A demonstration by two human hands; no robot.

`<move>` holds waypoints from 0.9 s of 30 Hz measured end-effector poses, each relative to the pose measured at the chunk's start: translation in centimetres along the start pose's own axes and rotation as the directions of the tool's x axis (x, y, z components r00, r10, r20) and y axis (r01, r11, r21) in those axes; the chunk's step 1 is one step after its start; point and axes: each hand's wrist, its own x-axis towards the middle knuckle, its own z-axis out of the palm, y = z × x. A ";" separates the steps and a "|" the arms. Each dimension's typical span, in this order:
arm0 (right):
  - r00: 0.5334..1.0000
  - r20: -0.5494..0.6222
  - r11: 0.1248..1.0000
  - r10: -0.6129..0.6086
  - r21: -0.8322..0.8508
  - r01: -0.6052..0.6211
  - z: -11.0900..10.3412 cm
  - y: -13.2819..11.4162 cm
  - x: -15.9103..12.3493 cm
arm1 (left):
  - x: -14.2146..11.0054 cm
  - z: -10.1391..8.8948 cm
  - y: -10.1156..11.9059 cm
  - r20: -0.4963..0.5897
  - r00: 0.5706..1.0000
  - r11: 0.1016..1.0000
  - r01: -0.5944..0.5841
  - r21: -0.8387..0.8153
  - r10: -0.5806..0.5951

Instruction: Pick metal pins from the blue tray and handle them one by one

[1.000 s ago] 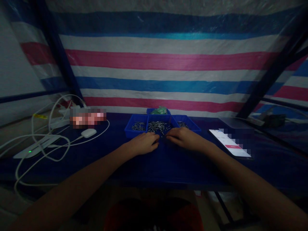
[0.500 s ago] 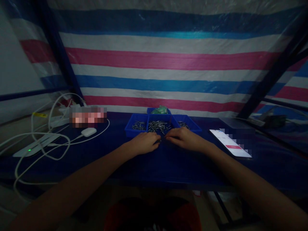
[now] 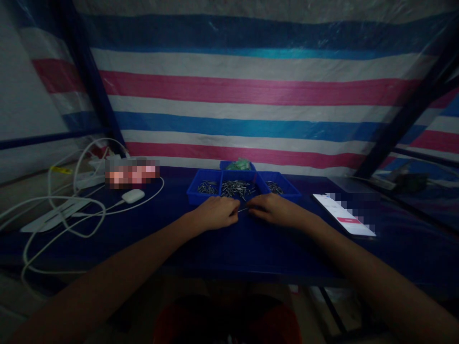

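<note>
Fingers curled, my left hand (image 3: 218, 212) rests on the blue table just in front of the bins. A thin metal pin (image 3: 243, 209) bridges the small gap between its fingertips and those of my right hand (image 3: 274, 209), which is pinched closed. Both hands appear to grip the pin's ends. Directly behind them, the middle blue bin (image 3: 247, 174) holds a heap of small shiny metal pins (image 3: 233, 188); their exact kind is too small to tell. Similar pieces lie in the left bin (image 3: 193, 198) and the right bin (image 3: 292, 191).
Behind the middle bin, another blue bin (image 3: 223, 165) holds a green plastic bag (image 3: 241, 164). To the right lies a lit phone (image 3: 339, 212). White cables (image 3: 102, 210), a white charger (image 3: 133, 196) and a flat white device (image 3: 53, 217) occupy the left. A striped sheet (image 3: 251, 91) hangs behind.
A metal pin now shows between my fingertips. My right hand has shifted slightly, its fingers drawn closer together. My left hand stays nearly in place.
</note>
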 end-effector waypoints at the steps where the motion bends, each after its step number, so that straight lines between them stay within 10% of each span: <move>1: 1.000 0.003 1.000 0.006 0.003 -0.006 0.0 0.1 0.0 | 0.0 0.0 0.0 -0.005 1.000 1.000 0.000 -0.002 0.000; 27: 1.000 0.017 1.000 0.005 -0.022 -0.004 0.2 -0.2 0.1 | 0.0 -0.3 0.3 -0.086 0.992 0.996 -0.089 -0.001 0.088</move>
